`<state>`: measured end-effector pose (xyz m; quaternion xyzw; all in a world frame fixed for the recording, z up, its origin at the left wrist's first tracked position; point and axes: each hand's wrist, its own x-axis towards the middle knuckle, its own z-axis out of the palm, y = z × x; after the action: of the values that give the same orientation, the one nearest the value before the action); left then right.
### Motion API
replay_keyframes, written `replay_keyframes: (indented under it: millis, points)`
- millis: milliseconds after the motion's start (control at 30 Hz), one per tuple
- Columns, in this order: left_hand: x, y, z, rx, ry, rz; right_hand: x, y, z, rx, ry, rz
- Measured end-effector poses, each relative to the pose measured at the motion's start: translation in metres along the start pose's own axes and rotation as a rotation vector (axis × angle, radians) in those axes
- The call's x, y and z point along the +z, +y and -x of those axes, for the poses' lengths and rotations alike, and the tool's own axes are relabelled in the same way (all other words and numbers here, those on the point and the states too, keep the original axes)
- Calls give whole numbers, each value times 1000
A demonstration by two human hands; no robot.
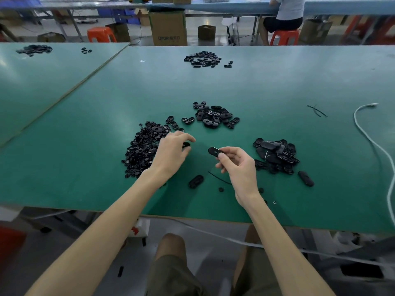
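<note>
My right hand (236,165) pinches a black oval plastic shell (214,151) a little above the green table (85,150), the shell pointing left. My left hand (173,151) hovers beside it with curled fingers around a small black part (186,145), mostly hidden by the fingers. A heap of small black pieces (142,148) lies just left of my left hand. A pile of oval shells (275,155) lies right of my right hand. Another pile of oval parts (213,115) sits farther back.
Loose black pieces lie near the front: an oval shell (195,181), another (306,178), a thin black strip (218,178). A white cable (372,144) curves along the right side. A further pile (203,59) lies at the far edge. A person sits on a red stool (284,37) behind.
</note>
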<state>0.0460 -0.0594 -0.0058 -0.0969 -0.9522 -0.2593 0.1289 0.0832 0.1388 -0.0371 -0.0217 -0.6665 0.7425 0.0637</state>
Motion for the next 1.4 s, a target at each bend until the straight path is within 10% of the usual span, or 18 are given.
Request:
replay_keyframes:
  millis: [467, 867, 1400]
  points:
    - [5, 32, 11, -82, -121, 553, -2, 1, 0, -14, -44, -23]
    - [-42, -28, 2, -224, -206, -162, 0, 5, -3, -2, -15, 7]
    - [-26, -24, 4, -193, -236, -168, 1, 2, -2, 1, -9, 23]
